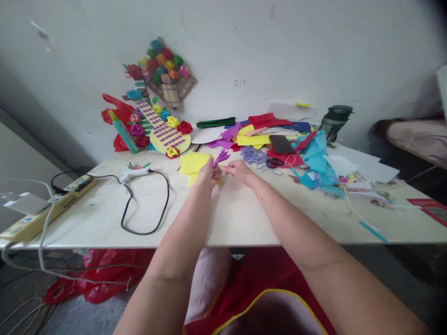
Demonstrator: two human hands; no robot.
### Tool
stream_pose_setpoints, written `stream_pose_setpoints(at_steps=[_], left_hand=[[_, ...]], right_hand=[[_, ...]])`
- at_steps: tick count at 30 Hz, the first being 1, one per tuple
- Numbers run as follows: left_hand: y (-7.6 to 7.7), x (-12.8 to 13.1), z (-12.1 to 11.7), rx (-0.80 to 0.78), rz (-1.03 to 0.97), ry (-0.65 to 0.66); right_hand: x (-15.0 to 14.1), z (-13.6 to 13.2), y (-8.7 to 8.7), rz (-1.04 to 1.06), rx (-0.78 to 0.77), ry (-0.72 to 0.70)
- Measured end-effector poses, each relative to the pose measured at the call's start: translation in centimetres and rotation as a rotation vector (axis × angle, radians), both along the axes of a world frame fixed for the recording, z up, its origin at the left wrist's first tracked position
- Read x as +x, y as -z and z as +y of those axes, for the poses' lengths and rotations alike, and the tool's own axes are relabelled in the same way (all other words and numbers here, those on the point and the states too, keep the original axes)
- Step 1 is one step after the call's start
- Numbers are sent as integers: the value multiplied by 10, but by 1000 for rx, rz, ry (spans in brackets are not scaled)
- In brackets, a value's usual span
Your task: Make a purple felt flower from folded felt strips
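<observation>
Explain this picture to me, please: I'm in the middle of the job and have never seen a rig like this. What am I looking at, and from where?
There is no machine here, only a person's two bare hands. The single view comes from a camera worn on the head, looking forward and down, so both arms stretch away from you over a pale table.

The left hand holds a bunched purple strip piece. The right hand is close beside it; whether its fingers pinch anything is too small to tell.

Yellow sheets lie by the left hand. Further left is a white corded tool, probably a glue gun. To the right are scissors and blue material.
</observation>
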State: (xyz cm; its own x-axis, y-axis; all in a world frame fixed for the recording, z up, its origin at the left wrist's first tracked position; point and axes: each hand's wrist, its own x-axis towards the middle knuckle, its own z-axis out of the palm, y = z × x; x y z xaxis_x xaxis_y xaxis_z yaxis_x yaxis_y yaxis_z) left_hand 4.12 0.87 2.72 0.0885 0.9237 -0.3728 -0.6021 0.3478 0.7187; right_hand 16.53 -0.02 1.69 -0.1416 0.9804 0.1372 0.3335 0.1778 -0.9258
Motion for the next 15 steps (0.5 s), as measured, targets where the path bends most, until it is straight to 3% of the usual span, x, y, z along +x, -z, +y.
stream_pose_setpoints(at_steps=[6,15], left_hand=[[15,5,6,106,166,-59],[22,0,8,254,314,70]], right_hand=[[6,5,4,-122,3,23],[12,7,2,-149,12,0]])
